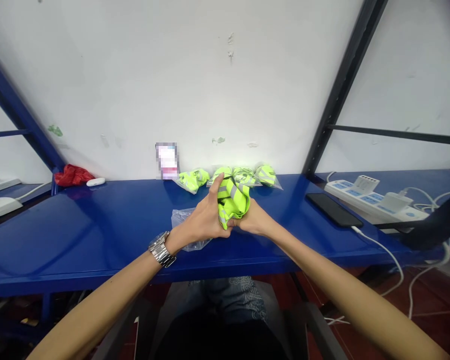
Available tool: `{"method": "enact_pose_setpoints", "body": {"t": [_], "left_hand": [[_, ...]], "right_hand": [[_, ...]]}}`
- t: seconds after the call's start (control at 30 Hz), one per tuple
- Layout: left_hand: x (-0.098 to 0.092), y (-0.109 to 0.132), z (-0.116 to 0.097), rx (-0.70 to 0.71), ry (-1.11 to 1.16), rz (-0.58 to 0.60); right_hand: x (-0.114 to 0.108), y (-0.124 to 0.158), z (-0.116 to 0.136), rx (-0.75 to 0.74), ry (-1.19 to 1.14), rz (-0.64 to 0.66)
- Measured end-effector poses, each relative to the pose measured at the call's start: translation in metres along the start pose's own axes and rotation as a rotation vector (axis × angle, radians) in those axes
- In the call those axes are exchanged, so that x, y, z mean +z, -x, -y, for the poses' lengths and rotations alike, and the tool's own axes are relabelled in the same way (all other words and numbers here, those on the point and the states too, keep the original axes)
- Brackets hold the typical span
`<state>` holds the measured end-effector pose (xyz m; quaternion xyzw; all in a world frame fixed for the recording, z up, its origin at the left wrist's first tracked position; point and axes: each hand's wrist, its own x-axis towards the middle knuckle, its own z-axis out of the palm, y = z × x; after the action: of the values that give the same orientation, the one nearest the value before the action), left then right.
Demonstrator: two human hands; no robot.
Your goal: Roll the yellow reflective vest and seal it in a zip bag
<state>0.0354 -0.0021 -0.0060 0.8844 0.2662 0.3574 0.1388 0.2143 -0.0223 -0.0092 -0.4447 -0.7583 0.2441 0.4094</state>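
Note:
A bundled neon-yellow reflective vest [234, 198] with grey stripes is gripped between my two hands, above the front half of the blue table. My left hand [207, 216], below a metal wristwatch [162, 248], wraps its left side with the thumb pointing up. Around the lower right side closes my right hand [252, 219]; its fingers are partly hidden behind the bundle. Beneath my left hand and wrist lies a clear plastic bag [180, 216] on the table. Several similar neon bundles in clear bags, one of them a bagged vest [267, 175], sit along the wall behind.
A lit phone [167, 162] leans on the wall. At the left back are a red crumpled bag [73, 176] and a small white object [96, 182]. On the right, a black phone [333, 210] with a cable lies beside a white power strip [375, 200].

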Motion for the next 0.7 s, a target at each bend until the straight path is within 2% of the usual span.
{"method": "enact_pose_setpoints", "body": {"t": [0.2, 0.3, 0.4, 0.47, 0.6, 0.63, 0.7], "left_hand": [[0.0, -0.007, -0.003, 0.047, 0.014, 0.005], [-0.002, -0.007, -0.009, 0.034, 0.071, 0.068], [-0.006, -0.007, -0.013, 0.064, 0.129, 0.081], [-0.01, -0.006, -0.014, 0.085, 0.175, 0.101], [-0.017, -0.003, -0.013, 0.09, 0.235, 0.173], [-0.018, -0.002, -0.012, 0.087, 0.244, 0.187], [-0.018, -0.001, -0.012, 0.079, 0.272, 0.207]], "right_hand": [[-0.006, 0.0, 0.0, -0.033, 0.133, -0.014], [-0.01, 0.001, -0.001, -0.112, 0.121, 0.025], [-0.017, 0.004, 0.004, -0.177, 0.066, 0.065], [-0.025, 0.006, 0.009, -0.2, 0.004, 0.174], [-0.045, 0.009, 0.015, -0.127, -0.126, 0.614], [-0.048, 0.009, 0.015, -0.091, -0.169, 0.691], [-0.05, 0.008, 0.014, -0.02, -0.241, 0.711]]}}
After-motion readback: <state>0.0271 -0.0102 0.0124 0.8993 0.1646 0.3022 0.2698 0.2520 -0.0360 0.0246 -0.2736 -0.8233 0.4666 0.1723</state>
